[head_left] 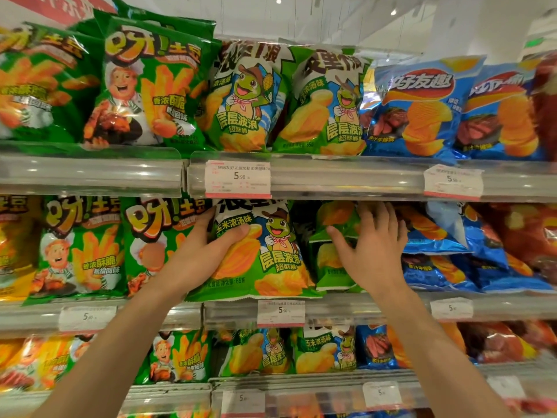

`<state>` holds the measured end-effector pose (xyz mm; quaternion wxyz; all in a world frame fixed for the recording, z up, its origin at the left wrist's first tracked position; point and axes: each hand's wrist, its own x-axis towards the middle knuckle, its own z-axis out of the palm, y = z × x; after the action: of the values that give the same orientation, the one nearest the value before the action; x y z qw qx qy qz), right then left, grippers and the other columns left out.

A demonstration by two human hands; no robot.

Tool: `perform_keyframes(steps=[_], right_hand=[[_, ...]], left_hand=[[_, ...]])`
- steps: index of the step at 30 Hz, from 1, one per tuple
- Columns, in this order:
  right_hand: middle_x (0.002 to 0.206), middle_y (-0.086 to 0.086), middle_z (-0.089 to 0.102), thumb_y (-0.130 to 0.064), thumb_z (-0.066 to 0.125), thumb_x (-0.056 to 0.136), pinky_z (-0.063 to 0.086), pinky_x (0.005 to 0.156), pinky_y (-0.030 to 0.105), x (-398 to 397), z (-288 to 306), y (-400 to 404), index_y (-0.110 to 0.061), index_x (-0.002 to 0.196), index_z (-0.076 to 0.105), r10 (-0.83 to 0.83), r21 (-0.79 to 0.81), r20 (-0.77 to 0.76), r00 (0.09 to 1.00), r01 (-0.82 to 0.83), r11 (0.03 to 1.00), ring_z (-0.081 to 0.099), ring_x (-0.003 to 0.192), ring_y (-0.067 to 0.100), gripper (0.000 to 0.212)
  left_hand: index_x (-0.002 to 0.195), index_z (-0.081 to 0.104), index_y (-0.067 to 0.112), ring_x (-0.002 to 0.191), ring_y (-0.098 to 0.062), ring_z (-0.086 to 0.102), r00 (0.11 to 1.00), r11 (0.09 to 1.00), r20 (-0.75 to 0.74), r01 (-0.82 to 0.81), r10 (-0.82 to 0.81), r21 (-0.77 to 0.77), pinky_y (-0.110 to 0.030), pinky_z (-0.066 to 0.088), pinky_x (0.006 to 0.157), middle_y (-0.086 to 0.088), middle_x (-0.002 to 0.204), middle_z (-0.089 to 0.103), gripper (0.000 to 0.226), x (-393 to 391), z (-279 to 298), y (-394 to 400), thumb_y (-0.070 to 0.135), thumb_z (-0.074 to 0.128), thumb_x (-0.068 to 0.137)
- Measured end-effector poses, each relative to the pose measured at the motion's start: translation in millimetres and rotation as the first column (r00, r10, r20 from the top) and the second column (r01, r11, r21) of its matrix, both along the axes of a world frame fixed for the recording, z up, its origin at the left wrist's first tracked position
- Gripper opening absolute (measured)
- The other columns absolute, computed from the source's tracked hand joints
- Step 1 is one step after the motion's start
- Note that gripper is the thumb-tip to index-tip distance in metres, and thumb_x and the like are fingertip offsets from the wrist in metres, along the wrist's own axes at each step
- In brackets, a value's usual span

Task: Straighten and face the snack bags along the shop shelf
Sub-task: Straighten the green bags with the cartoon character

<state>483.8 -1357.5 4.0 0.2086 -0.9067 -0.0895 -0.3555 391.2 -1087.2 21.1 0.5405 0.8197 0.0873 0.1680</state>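
Observation:
On the middle shelf (346, 309) a green snack bag with a cartoon turtle (271, 254) stands upright facing me. My left hand (208, 248) grips its left edge, thumb across the front. To its right, several green bags (328, 267) lie tipped over and slumped back in the shelf. My right hand (370, 248) reaches in with fingers spread and straight, touching these slumped bags. Its fingertips pass under the upper shelf's rail.
Green fries bags (81, 248) stand left of the turtle bag. Blue chip bags (452, 251) lie jumbled to the right. The shelf above holds upright green and blue bags (422, 107). Price tags (238, 179) hang on the clear rails. A lower shelf (316, 381) is stocked too.

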Motion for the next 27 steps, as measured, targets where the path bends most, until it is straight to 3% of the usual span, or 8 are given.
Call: perform_keyframes(steps=[3,7,12,16,20,22,24,27], right_hand=[[0.133,0.012,0.057,-0.052,0.057,0.094,0.039,0.107,0.046,-17,4,9,-0.011,0.129,0.061,0.187,0.091,0.006,0.982,-0.186,0.978,0.049,0.128,0.031,0.054],[0.098,-0.023,0.064,-0.071,0.045,0.091,0.055,0.085,0.034,-36,14,36,-0.022,0.137,0.054,0.445,0.338,-0.261,0.857,-0.35,0.873,0.064,0.092,0.002,0.068],[0.107,-0.016,0.064,-0.079,0.042,0.086,0.053,0.092,0.04,-42,15,54,-0.024,0.152,0.036,0.497,0.436,-0.392,0.774,-0.319,0.841,0.065,0.101,0.012,0.086],[0.105,-0.023,0.061,-0.073,0.051,0.086,0.051,0.081,0.025,-55,4,58,-0.027,0.153,0.034,0.536,0.514,-0.359,0.764,-0.318,0.797,0.06,0.097,-0.004,0.083],[0.11,-0.027,0.061,-0.069,0.055,0.087,0.053,0.075,0.013,-65,3,71,-0.032,0.152,0.034,0.594,0.554,-0.323,0.737,-0.361,0.75,0.062,0.098,-0.007,0.077],[0.111,-0.024,0.064,-0.067,0.057,0.087,0.052,0.076,0.014,-68,4,82,-0.032,0.149,0.038,0.633,0.572,-0.311,0.709,-0.392,0.721,0.063,0.099,-0.006,0.074],[0.114,-0.02,0.068,-0.069,0.057,0.086,0.054,0.084,0.023,-70,4,92,-0.033,0.146,0.042,0.69,0.59,-0.311,0.654,-0.436,0.679,0.065,0.102,-0.003,0.072],[0.112,-0.025,0.067,-0.071,0.05,0.089,0.048,0.085,0.014,-66,5,104,-0.033,0.137,0.053,0.685,0.534,-0.277,0.674,-0.486,0.692,0.061,0.105,-0.01,0.062]], left_hand=[[0.153,0.023,0.047,0.095,0.005,0.053,1.0,1.0,0.001,0.03,-0.03,0.003,-0.022,0.045,0.075,0.033,0.107,0.044,0.107,-2,0,-1,0.085,0.062,0.061],[0.151,0.021,0.053,0.11,-0.01,0.06,0.998,0.998,0.002,0.069,-0.069,0.003,-0.036,0.053,0.092,0.03,0.112,0.046,0.111,-7,0,-3,0.091,0.064,0.056],[0.146,0.024,0.058,0.11,-0.005,0.061,0.99,0.99,0.018,0.141,-0.141,-0.018,-0.036,0.056,0.091,0.03,0.123,0.05,0.108,-16,-2,-2,0.085,0.069,0.051],[0.143,0.03,0.058,0.115,-0.006,0.059,0.992,0.992,0.07,0.111,-0.107,-0.056,-0.04,0.051,0.1,0.032,0.122,0.053,0.1,-23,-9,-2,0.088,0.066,0.054],[0.14,0.036,0.054,0.092,0.02,0.061,0.986,0.993,0.168,0.045,-0.026,-0.112,-0.006,0.051,0.067,0.033,0.114,0.056,0.092,-34,-13,3,0.083,0.065,0.058],[0.133,0.036,0.064,0.089,0.026,0.057,0.985,0.995,0.174,-0.003,0.02,-0.1,-0.002,0.048,0.061,0.038,0.108,0.054,0.085,-44,-14,15,0.087,0.064,0.057],[0.131,0.038,0.067,0.102,0.007,0.065,0.981,0.993,0.186,-0.036,0.058,-0.116,-0.02,0.058,0.08,0.031,0.118,0.059,0.084,-55,-19,32,0.088,0.067,0.056],[0.135,0.038,0.064,0.117,-0.013,0.063,0.97,0.989,0.213,-0.096,0.119,-0.116,-0.045,0.055,0.096,0.019,0.129,0.059,0.082,-69,-24,59,0.082,0.067,0.06]])
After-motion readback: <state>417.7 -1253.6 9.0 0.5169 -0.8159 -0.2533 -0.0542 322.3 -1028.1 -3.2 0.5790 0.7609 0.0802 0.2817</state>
